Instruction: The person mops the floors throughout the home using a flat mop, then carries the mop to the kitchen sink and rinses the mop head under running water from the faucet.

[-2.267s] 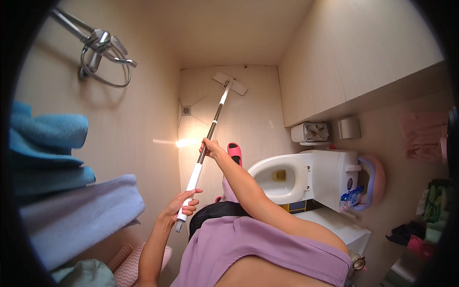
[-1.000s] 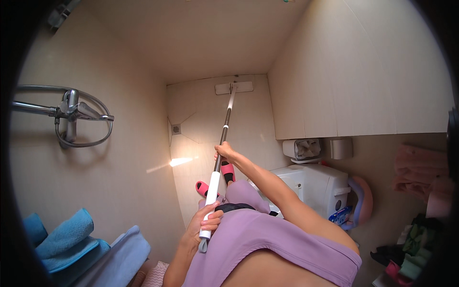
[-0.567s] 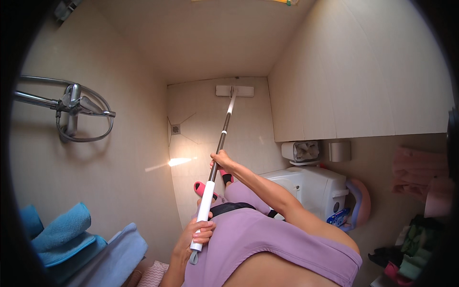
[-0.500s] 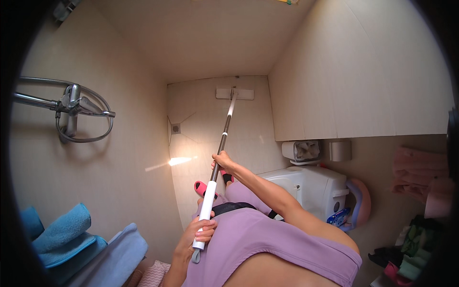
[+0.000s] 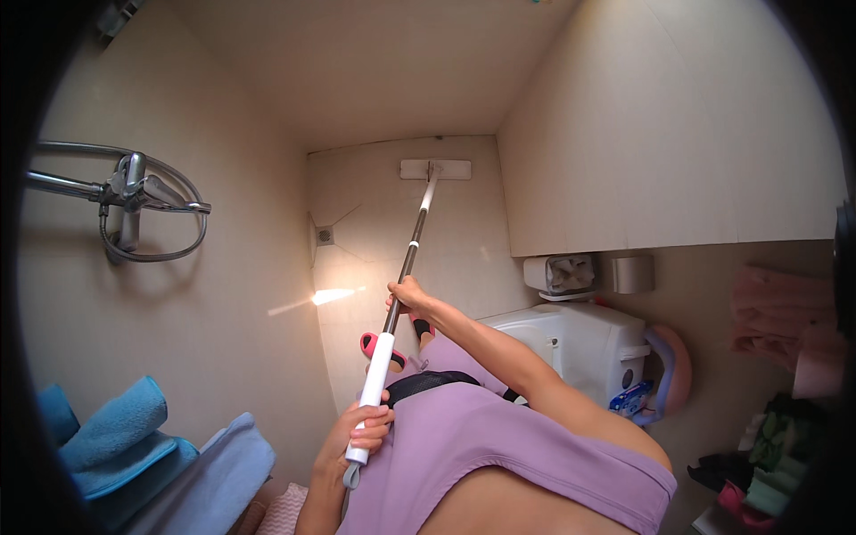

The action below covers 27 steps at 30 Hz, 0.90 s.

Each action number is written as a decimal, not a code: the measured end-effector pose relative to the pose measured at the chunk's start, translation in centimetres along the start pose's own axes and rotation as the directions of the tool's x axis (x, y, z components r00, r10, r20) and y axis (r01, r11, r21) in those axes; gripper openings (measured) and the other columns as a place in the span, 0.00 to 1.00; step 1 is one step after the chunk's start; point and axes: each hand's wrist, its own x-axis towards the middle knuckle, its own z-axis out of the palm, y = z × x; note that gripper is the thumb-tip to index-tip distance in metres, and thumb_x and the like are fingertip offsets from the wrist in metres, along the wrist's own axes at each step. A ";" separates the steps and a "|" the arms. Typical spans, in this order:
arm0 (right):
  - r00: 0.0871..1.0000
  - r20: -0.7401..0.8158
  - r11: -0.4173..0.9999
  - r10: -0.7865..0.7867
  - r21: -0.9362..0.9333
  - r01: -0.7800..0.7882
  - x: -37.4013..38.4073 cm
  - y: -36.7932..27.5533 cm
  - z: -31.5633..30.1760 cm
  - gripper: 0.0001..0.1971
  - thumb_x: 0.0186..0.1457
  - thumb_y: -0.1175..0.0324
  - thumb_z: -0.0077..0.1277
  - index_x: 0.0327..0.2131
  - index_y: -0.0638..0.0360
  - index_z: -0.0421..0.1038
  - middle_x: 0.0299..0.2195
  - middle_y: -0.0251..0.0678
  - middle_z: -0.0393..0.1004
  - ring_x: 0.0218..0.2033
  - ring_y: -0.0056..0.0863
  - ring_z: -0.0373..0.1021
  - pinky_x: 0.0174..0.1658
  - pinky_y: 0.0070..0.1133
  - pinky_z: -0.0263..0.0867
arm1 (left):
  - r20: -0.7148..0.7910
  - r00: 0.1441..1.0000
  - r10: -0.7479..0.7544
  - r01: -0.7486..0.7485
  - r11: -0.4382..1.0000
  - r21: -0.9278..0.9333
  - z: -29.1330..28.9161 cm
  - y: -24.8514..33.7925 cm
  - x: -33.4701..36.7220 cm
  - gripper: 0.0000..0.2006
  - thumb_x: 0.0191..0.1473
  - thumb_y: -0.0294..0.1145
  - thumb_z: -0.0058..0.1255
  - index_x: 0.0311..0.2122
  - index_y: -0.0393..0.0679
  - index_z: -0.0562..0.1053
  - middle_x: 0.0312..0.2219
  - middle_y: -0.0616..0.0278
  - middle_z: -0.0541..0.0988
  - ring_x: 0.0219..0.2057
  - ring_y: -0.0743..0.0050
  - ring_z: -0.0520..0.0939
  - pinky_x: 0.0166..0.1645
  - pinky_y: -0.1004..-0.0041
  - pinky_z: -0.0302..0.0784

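A flat mop [image 5: 380, 359] with a long white and dark grey pole runs from my body toward the far wall. Its wide white mop head [image 5: 453, 169] lies flat on the floor close to that wall. Low on the pole, my left hand [image 5: 364, 430] is closed round the white grip, and a grey hanging loop [image 5: 352, 477] sticks out below it. Farther up, my right hand [image 5: 408, 295] wraps the dark section of the pole. A pink slipper [image 5: 382, 352] shows on one foot beside the pole; the other foot is partly hidden by my right hand and arm.
A floor drain [image 5: 325, 235] sits by the left wall, below a chrome shower mixer [image 5: 134, 192] with its hose. Blue towels [image 5: 116, 428] hang at lower left. On the right are a white toilet [image 5: 593, 343], a paper holder [image 5: 562, 275] and hanging clothes [image 5: 776, 312].
The near end of the mop pole has swung slightly left, and both hands have gone with it. The mop head stays in nearly the same place by the far wall.
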 end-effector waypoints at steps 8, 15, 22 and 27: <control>0.998 -0.037 0.995 -0.057 -0.082 0.053 3.2 -3.5 -1.8 0.05 0.44 0.74 0.37 0.19 0.65 0.56 0.12 0.35 0.62 0.12 0.24 0.63 0.16 0.22 0.65 | 0.037 0.999 0.035 -0.037 0.997 0.061 1.1 2.4 3.7 0.06 0.47 0.20 0.36 0.33 0.40 0.59 0.14 0.69 0.57 0.07 0.93 0.54 0.06 0.90 0.49; 0.991 0.129 0.997 0.023 0.071 -0.033 -3.3 0.5 2.0 0.08 0.45 0.75 0.39 0.22 0.73 0.55 0.16 0.40 0.63 0.17 0.30 0.68 0.20 0.25 0.71 | -0.060 0.998 -0.016 0.020 0.999 0.051 -0.6 0.2 -3.9 0.09 0.46 0.19 0.36 0.35 0.40 0.59 0.13 0.68 0.56 0.06 0.91 0.53 0.06 0.90 0.48; 0.995 0.099 0.997 0.026 0.064 -0.032 -0.7 -0.1 1.2 0.06 0.43 0.76 0.37 0.22 0.71 0.56 0.15 0.39 0.64 0.14 0.30 0.67 0.19 0.26 0.70 | -0.110 0.994 -0.004 0.015 0.994 0.104 1.2 1.0 -2.1 0.08 0.47 0.20 0.37 0.35 0.40 0.59 0.13 0.68 0.57 0.06 0.92 0.54 0.06 0.90 0.48; 0.994 -0.093 0.995 -0.054 -0.087 0.046 5.1 -4.4 -2.6 0.07 0.46 0.73 0.37 0.19 0.64 0.56 0.11 0.35 0.61 0.11 0.24 0.62 0.14 0.23 0.64 | -0.049 0.998 0.040 -0.037 0.997 0.062 1.3 2.6 6.0 0.06 0.47 0.21 0.38 0.33 0.39 0.60 0.14 0.69 0.57 0.07 0.92 0.55 0.07 0.90 0.49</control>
